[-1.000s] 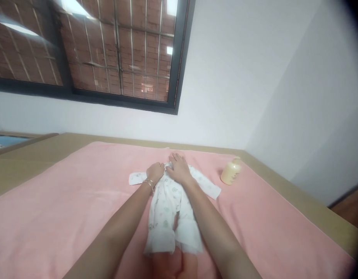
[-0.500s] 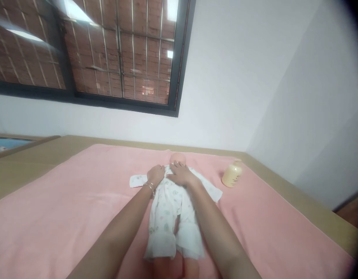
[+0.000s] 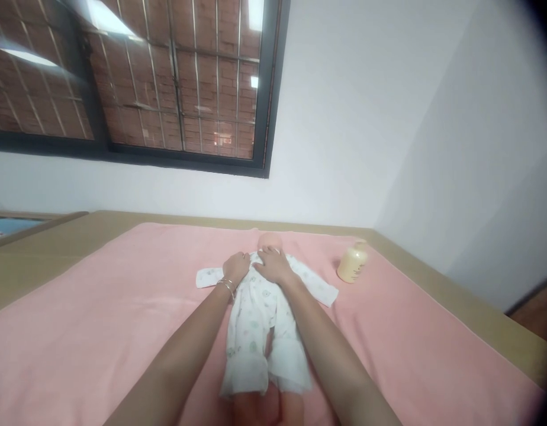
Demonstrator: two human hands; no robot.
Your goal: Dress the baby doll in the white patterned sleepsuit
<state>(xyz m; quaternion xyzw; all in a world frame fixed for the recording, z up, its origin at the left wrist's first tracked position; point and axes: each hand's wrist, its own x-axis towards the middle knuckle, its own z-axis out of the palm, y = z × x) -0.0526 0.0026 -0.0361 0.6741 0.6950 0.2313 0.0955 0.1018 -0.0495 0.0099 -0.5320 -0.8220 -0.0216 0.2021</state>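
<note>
A baby doll lies on its back with its head toward the wall and its bare lower legs toward me. It wears a white printed romper with both sleeves stretched out to the sides. My left hand, a bracelet at its wrist, is closed at the romper's shoulder on the left; its fingertips are partly hidden. My right hand rests flat on the upper chest, fingers spread just below the head. The doll's face cannot be made out from here.
A pink towel covers most of the tan tabletop. To the right of the doll stands a pale yellow pump bottle. Behind are a white wall and a dark-framed window. A blue surface shows at far left.
The view has shifted slightly. Both hands stay at the doll's upper chest and shoulder, with the right hand's fingers moved only a little.
</note>
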